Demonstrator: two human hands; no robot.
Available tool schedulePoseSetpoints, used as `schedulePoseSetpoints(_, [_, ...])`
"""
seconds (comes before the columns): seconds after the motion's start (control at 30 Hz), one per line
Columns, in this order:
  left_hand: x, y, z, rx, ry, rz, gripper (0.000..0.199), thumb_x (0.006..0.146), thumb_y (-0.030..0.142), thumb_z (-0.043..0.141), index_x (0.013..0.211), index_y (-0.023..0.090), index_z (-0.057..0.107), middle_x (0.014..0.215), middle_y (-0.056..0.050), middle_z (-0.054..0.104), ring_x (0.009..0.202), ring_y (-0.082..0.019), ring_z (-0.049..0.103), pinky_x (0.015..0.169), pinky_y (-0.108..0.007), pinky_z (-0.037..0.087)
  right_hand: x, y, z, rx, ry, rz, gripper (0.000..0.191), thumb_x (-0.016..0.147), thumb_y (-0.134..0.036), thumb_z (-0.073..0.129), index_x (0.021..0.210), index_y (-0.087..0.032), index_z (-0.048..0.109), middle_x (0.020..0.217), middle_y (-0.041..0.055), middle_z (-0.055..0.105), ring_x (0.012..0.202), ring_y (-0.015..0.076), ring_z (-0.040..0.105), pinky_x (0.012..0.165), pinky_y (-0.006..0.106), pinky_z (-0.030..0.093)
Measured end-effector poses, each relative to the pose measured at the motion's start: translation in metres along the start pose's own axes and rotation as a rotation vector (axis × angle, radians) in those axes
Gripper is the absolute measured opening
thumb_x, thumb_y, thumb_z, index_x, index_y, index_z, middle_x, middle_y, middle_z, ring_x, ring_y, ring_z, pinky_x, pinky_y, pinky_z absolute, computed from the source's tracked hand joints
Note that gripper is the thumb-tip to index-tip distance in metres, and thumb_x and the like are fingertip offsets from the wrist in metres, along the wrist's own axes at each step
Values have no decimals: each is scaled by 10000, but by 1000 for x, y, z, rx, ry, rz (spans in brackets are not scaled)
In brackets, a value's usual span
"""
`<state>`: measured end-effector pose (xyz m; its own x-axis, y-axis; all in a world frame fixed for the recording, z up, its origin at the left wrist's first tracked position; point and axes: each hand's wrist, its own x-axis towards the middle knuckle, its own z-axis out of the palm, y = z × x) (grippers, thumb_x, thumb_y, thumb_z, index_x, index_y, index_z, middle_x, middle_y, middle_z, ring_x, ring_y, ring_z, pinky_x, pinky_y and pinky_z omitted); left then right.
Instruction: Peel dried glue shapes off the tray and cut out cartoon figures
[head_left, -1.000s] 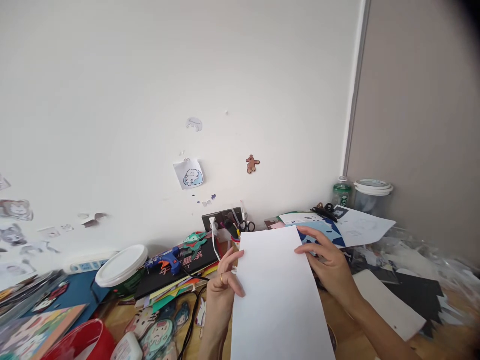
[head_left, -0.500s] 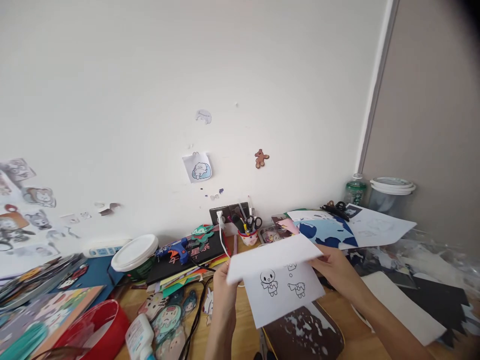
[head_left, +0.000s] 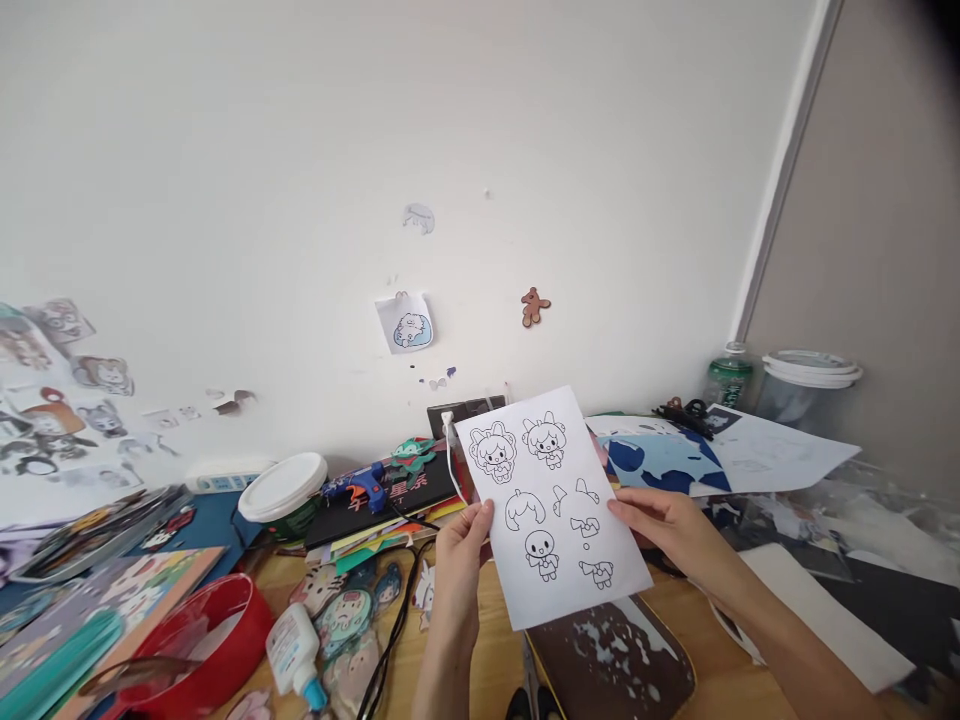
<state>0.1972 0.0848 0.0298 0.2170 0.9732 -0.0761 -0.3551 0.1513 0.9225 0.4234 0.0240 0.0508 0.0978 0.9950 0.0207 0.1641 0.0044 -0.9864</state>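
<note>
A white sheet of paper (head_left: 559, 490) printed with black-outlined cartoon figures and separate part outlines is held up over the table, facing me and tilted a little. My left hand (head_left: 463, 545) pinches its left edge, thumb on the front. On the opposite edge, my right hand (head_left: 660, 525) grips the paper between thumb and fingers. Below the sheet lies a dark brown board (head_left: 615, 660) with pale, flaky patches. Scissors (head_left: 531, 690) with black handles rest just left of that board, partly cut off by the frame.
A glue bottle (head_left: 294, 650) lies beside a red basket (head_left: 247, 625) on the left. Behind stand a white-lidded tub (head_left: 283, 488) and a blue glue gun (head_left: 364, 488) on a black book. Blue paper scraps (head_left: 660, 462) and plastic bags (head_left: 892, 520) fill the right side.
The sheet was folded over at its top, hiding the upper drawings; now it is flat, with all figures showing. Both hands still hold its sides. The view has shifted slightly left.
</note>
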Motion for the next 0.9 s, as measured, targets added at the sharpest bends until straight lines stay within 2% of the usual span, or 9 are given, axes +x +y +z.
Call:
schedulePoseSetpoints(0.27, [4, -4, -4, -13, 53, -13, 342, 659, 435, 701, 782, 119, 653, 739, -44, 657, 630, -106, 546, 618, -216, 427, -2, -4, 6, -9, -42, 14, 369, 764, -492, 587, 938, -190, 708, 966, 72, 686, 893, 248, 625, 814, 374, 490])
schedulePoseSetpoints(0.57, [5, -3, -2, -5, 63, -19, 360, 619, 451, 723, 747, 120, 658, 716, -47, 654, 621, -116, 546, 598, -212, 415, 2, 2, 3, -65, -58, -24, 349, 804, -472, 544, 904, -172, 690, 945, 70, 678, 901, 240, 610, 814, 373, 483])
schedulePoseSetpoints(0.73, [4, -2, -1, -16, 65, -18, 366, 610, 464, 724, 732, 126, 656, 690, -39, 650, 597, -108, 536, 588, -208, 410, 1, 0, 5, -28, -71, 0, 339, 788, -472, 562, 906, -182, 692, 943, 68, 675, 897, 235, 606, 822, 373, 476])
schedulePoseSetpoints(0.8, [4, -1, -1, -18, 57, -16, 363, 618, 464, 719, 731, 125, 657, 705, -48, 657, 601, -109, 538, 583, -207, 408, 0, -2, 5, -49, -55, 8, 329, 778, -474, 567, 881, -190, 698, 905, 64, 673, 860, 227, 604, 778, 356, 483])
schedulePoseSetpoints(0.9, [3, -1, -1, -22, 36, -15, 361, 638, 451, 707, 791, 126, 672, 770, -65, 672, 626, -113, 549, 586, -206, 411, -2, -6, 5, -159, -1, 11, 327, 779, -486, 544, 810, -201, 702, 797, 53, 653, 733, 202, 583, 630, 311, 470])
